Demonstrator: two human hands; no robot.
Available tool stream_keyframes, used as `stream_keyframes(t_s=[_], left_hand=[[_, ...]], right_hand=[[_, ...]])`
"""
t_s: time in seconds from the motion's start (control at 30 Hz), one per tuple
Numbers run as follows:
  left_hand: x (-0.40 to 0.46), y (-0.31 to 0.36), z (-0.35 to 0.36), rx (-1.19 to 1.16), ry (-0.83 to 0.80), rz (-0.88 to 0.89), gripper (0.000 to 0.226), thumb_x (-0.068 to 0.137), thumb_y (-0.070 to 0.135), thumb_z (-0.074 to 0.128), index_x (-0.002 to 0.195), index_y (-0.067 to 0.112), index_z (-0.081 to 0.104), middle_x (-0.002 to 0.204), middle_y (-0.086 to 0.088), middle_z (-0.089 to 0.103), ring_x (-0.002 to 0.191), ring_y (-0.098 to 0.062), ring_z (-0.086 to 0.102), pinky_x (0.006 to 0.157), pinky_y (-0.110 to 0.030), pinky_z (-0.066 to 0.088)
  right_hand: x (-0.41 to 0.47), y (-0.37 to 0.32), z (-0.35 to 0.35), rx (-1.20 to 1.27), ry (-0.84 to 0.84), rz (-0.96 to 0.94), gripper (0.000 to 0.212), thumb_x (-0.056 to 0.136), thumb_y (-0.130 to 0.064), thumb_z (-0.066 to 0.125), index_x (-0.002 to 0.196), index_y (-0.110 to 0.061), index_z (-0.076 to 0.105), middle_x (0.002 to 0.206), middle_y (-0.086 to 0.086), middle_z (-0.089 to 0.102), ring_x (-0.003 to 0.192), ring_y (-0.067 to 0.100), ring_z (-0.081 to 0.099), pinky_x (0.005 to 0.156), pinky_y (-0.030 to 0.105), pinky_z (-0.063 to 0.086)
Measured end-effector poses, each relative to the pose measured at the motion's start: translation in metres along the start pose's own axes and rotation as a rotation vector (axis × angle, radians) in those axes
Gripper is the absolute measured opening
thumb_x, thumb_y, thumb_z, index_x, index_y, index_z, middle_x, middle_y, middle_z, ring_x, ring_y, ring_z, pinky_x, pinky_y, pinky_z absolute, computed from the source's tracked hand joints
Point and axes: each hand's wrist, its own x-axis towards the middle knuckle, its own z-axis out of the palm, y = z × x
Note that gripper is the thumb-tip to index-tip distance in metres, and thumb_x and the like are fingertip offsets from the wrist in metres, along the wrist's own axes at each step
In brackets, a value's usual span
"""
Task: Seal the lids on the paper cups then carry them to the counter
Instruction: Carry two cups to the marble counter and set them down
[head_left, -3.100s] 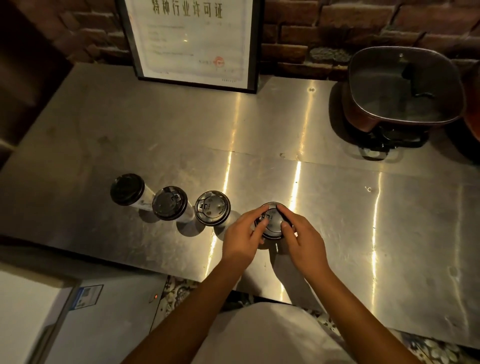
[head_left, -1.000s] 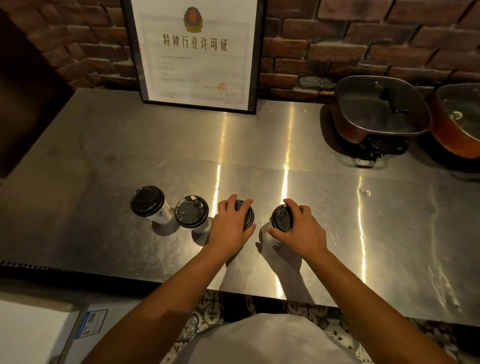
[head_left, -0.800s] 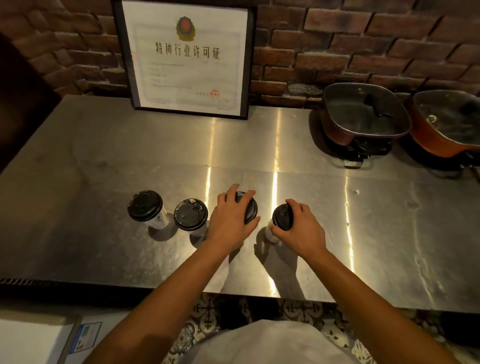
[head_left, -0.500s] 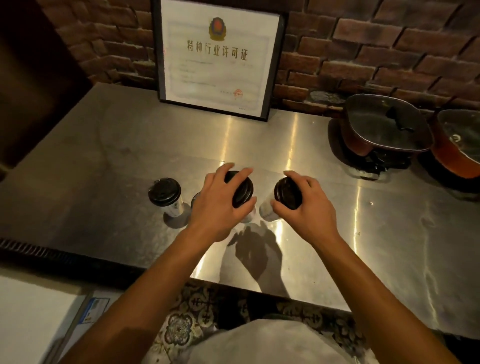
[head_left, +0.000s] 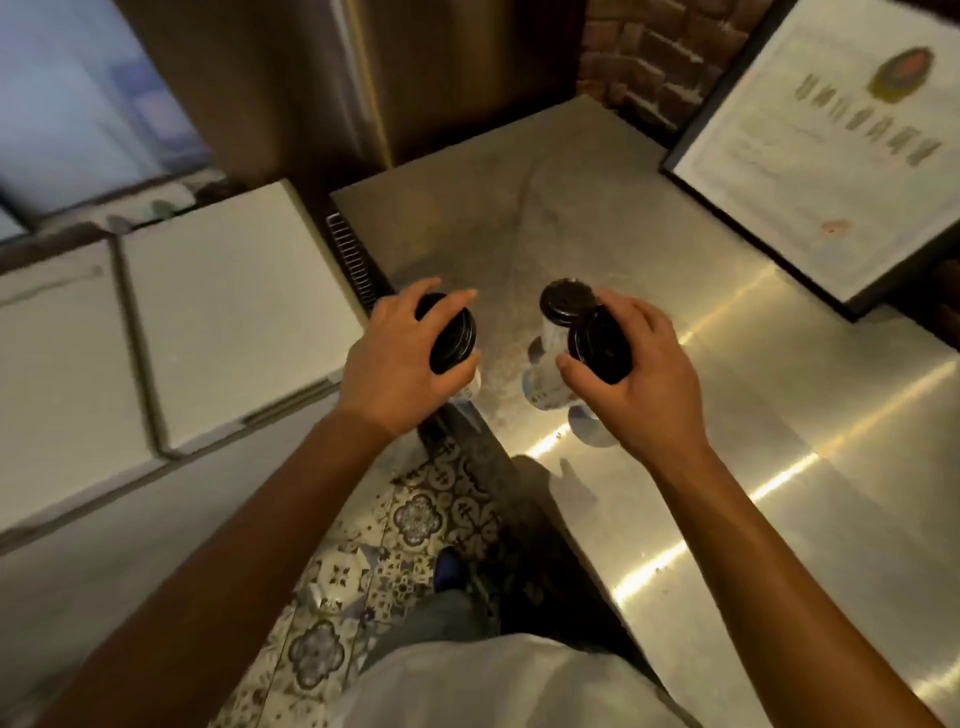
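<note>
Your left hand (head_left: 400, 364) curled round black-lidded paper cup (head_left: 453, 340), gripping it from above, held off tabletop (head_left: 779, 415) past its left edge, over patterned floor (head_left: 415, 519). Your right hand (head_left: 644, 374) gripping second lidded cup (head_left: 597, 345) the same way, above tabletop near left edge. Third lidded cup (head_left: 563, 306) just beside it, partly hidden behind right-hand cup; whether it stands on tabletop, cannot tell. Framed certificate (head_left: 831, 145) leans at tabletop's far edge.
</note>
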Motion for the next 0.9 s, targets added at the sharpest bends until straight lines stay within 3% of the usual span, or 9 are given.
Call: stream_keyframes(t_s=[0.13,0.33,0.47,0.57,0.9], left_hand=[[-0.051,-0.032,-0.029,0.047,0.081,-0.210,0.069,0.090,0.053,0.066,0.151,0.037,0.038,0.157,-0.002,0.036,0.138,-0.027,0.038,0.100,-0.047,0.049],[-0.171,-0.103,-0.085,0.113,0.269,-0.417,0.066,0.087,0.047,0.072,0.146,0.026,0.050,0.147,-0.010,0.048,0.127,-0.032,0.049,0.093,-0.047,0.056],[-0.244,-0.149,-0.130,0.175,0.338,-0.638,0.068,0.084,0.047,0.074,0.145,0.029,0.049,0.149,-0.007,0.046,0.128,-0.033,0.049,0.090,-0.052,0.057],[-0.300,-0.181,-0.161,0.202,0.356,-0.728,0.070,0.084,0.049,0.073,0.147,0.032,0.046,0.152,-0.003,0.043,0.132,-0.032,0.046,0.092,-0.052,0.056],[-0.507,-0.248,-0.244,0.335,0.445,-1.036,0.068,0.087,0.055,0.066,0.147,0.036,0.042,0.151,-0.002,0.042,0.131,-0.030,0.044,0.090,-0.049,0.057]], right_hand=[[-0.009,-0.034,0.042,0.036,-0.172,-0.102,0.073,0.084,-0.055,0.072,0.148,-0.038,0.043,0.152,-0.002,0.043,0.133,0.019,0.052,0.105,0.037,0.049],[-0.034,-0.131,0.125,0.098,-0.397,-0.362,0.070,0.081,-0.052,0.074,0.143,-0.035,0.048,0.145,-0.002,0.049,0.128,0.019,0.053,0.096,0.030,0.043],[-0.063,-0.205,0.187,0.124,-0.518,-0.539,0.070,0.081,-0.061,0.067,0.144,-0.042,0.044,0.150,-0.005,0.043,0.133,0.020,0.050,0.102,0.039,0.051],[-0.099,-0.257,0.235,0.176,-0.581,-0.594,0.067,0.083,-0.061,0.068,0.144,-0.042,0.045,0.153,-0.005,0.042,0.134,0.019,0.049,0.105,0.046,0.051],[-0.252,-0.419,0.360,0.268,-0.843,-0.867,0.070,0.083,-0.066,0.062,0.146,-0.044,0.043,0.156,-0.007,0.038,0.139,0.020,0.046,0.104,0.047,0.052]])
